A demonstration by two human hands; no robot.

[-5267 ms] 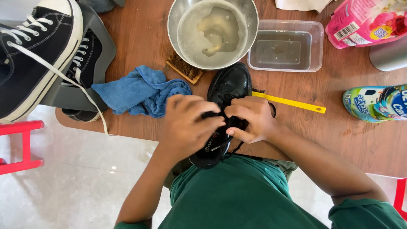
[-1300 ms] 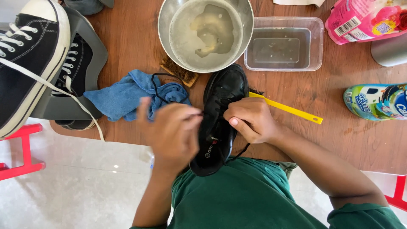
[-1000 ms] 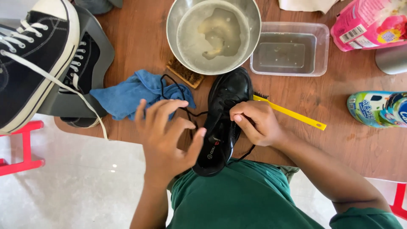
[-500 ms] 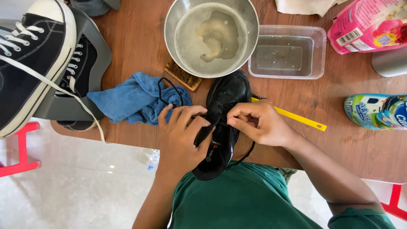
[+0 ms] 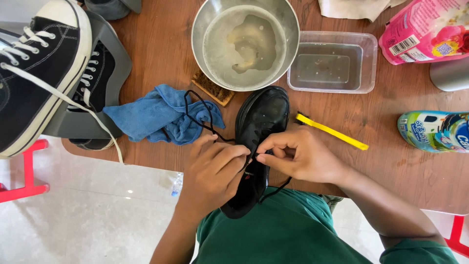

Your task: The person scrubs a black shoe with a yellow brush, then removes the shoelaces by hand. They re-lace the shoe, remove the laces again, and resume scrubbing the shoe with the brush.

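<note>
- Black leather shoe [image 5: 259, 132] lies toe-forward on the wooden desk [image 5: 391, 171], its heel hanging over the near edge above my green shirt, just below the steel bowl [image 5: 245, 43] of cloudy water
- My left hand [image 5: 215, 176] is clenched around the shoe's middle, steadying it; its fingertips seem to pinch the black lace [image 5: 198, 112], though my knuckles hide the exact grip
- My right hand [image 5: 300, 156] is closed on the lace end at the eyelets, thumb and forefinger pinched tight
- The lace loops loosely over the blue cloth [image 5: 156, 115], beside the brush [image 5: 212, 89]
- To do this lacing step well, I judge I should keep the shoe pressed flat, work the lace in short pulls, and lift the slack clear of the cloth so it does not snag
- I would keep the loop away from the bowl's rim and the yellow stick [image 5: 332, 131]
</note>
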